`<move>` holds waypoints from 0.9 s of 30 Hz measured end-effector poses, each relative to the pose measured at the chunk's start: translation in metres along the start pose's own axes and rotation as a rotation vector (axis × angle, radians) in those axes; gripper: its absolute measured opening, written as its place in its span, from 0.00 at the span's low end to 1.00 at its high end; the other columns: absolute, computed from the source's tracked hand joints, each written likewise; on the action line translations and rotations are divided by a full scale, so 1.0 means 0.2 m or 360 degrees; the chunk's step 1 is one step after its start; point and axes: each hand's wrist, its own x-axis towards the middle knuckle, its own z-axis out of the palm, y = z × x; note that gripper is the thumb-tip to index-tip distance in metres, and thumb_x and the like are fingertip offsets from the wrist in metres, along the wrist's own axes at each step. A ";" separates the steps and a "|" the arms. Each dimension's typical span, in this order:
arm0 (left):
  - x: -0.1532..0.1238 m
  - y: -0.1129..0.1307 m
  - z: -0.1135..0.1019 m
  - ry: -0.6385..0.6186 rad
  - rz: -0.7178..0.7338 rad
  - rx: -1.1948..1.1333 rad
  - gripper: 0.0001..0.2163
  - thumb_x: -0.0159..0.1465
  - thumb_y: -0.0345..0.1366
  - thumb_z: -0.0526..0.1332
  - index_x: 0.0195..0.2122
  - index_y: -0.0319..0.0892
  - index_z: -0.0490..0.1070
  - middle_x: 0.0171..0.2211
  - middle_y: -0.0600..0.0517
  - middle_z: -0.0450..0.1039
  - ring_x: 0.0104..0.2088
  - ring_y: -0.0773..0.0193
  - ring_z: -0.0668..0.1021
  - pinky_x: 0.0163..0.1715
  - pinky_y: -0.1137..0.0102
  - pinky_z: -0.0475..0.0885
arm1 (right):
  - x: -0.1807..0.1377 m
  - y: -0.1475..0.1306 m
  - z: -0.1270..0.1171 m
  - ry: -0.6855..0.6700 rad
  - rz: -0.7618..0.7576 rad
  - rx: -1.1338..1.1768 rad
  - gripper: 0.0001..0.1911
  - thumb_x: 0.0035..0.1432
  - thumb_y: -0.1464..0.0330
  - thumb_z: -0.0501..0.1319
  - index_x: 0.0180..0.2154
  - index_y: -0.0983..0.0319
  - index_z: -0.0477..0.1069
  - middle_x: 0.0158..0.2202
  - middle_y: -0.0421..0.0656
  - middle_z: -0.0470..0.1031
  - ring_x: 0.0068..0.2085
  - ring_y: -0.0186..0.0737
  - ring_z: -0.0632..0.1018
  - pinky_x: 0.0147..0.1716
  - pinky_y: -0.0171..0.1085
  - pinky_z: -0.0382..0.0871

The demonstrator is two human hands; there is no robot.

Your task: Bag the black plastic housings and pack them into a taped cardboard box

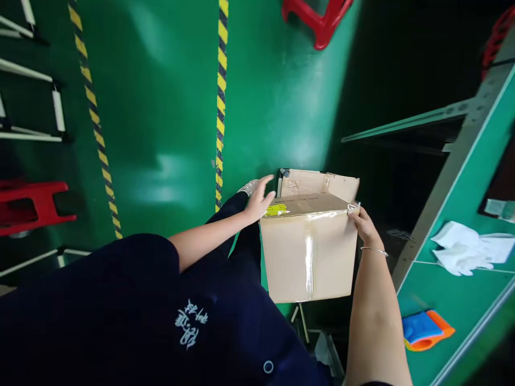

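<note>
A taped cardboard box [292, 262] with a yellow label [276, 209] on its upper face is in front of my body, right of the middle. My right hand [365, 224] grips its right top corner, with the thumb over the edge and the other fingers partly hidden. At the box's left top corner is my left hand [259, 202], thumb and fingers apart. Whether that palm touches the cardboard I cannot tell. Just beyond lies a second cardboard piece or box [340, 185], partly covered by the first.
On the green workbench [426, 287] at right lie white gloves [466, 246] and a blue-and-orange object [428, 329]. Red stools [317, 21] stand on the floor ahead and at left [36, 206]. White tube frames [58, 110] line the left side. Striped tape [221, 91] marks the floor.
</note>
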 end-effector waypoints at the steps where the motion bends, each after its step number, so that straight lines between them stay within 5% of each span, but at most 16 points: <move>1: -0.14 -0.07 -0.10 0.0117 -0.0122 -0.0069 0.30 0.70 0.48 0.58 0.71 0.44 0.56 0.73 0.41 0.55 0.73 0.51 0.59 0.72 0.53 0.53 | 0.01 0.00 -0.01 -0.0047 0.0028 0.0007 0.46 0.36 0.50 0.73 0.57 0.60 0.70 0.55 0.49 0.76 0.48 0.41 0.78 0.49 0.39 0.73; 3: -0.40 -0.18 -0.20 0.0056 -0.0537 -0.0155 0.34 0.67 0.47 0.61 0.72 0.45 0.53 0.74 0.40 0.51 0.74 0.48 0.56 0.72 0.49 0.51 | 0.01 -0.02 -0.02 -0.0085 0.0061 0.0014 0.43 0.36 0.51 0.74 0.55 0.58 0.71 0.52 0.46 0.77 0.44 0.37 0.78 0.44 0.35 0.73; 6: -0.59 -0.21 -0.15 -0.0239 -0.0720 -0.0332 0.34 0.62 0.44 0.66 0.68 0.45 0.61 0.73 0.42 0.56 0.73 0.48 0.59 0.73 0.51 0.51 | 0.02 -0.04 -0.03 -0.0059 0.0058 0.0006 0.35 0.34 0.55 0.75 0.46 0.58 0.73 0.49 0.44 0.77 0.41 0.34 0.77 0.41 0.33 0.70; 13: -0.37 -0.13 0.08 -0.0214 -0.0806 -0.0591 0.13 0.66 0.41 0.61 0.45 0.43 0.82 0.65 0.46 0.71 0.74 0.52 0.56 0.74 0.56 0.46 | 0.09 -0.06 0.03 0.0176 0.0018 -0.0099 0.27 0.34 0.50 0.70 0.28 0.63 0.66 0.48 0.46 0.76 0.44 0.36 0.76 0.39 0.32 0.68; 17: -0.33 -0.13 0.13 -0.0062 -0.1045 -0.0663 0.18 0.66 0.32 0.55 0.53 0.45 0.79 0.72 0.51 0.59 0.75 0.55 0.53 0.74 0.57 0.48 | 0.09 -0.05 0.12 0.0424 0.0041 -0.0277 0.25 0.42 0.52 0.64 0.38 0.63 0.70 0.44 0.47 0.74 0.43 0.38 0.75 0.41 0.35 0.71; 20: -0.31 -0.12 0.14 -0.0013 -0.1226 -0.0738 0.27 0.63 0.27 0.53 0.63 0.47 0.71 0.74 0.52 0.53 0.73 0.57 0.59 0.70 0.61 0.60 | 0.08 -0.09 0.21 0.0664 0.0055 -0.0482 0.34 0.46 0.61 0.61 0.56 0.65 0.67 0.57 0.54 0.68 0.57 0.48 0.72 0.57 0.46 0.70; 23: -0.25 -0.13 0.13 -0.0052 -0.1400 -0.0806 0.32 0.63 0.25 0.53 0.70 0.47 0.63 0.71 0.48 0.62 0.66 0.55 0.72 0.62 0.61 0.72 | 0.07 -0.17 0.30 0.0856 0.0122 -0.0689 0.42 0.51 0.66 0.56 0.67 0.69 0.55 0.68 0.65 0.51 0.70 0.62 0.57 0.68 0.66 0.49; 27: -0.14 -0.15 0.12 -0.0146 -0.1579 -0.0838 0.30 0.69 0.31 0.56 0.72 0.44 0.56 0.59 0.40 0.75 0.50 0.55 0.83 0.49 0.58 0.80 | -0.02 -0.27 0.51 0.0760 0.0062 -0.0996 0.38 0.56 0.71 0.48 0.69 0.74 0.55 0.72 0.68 0.42 0.75 0.65 0.36 0.64 0.79 0.31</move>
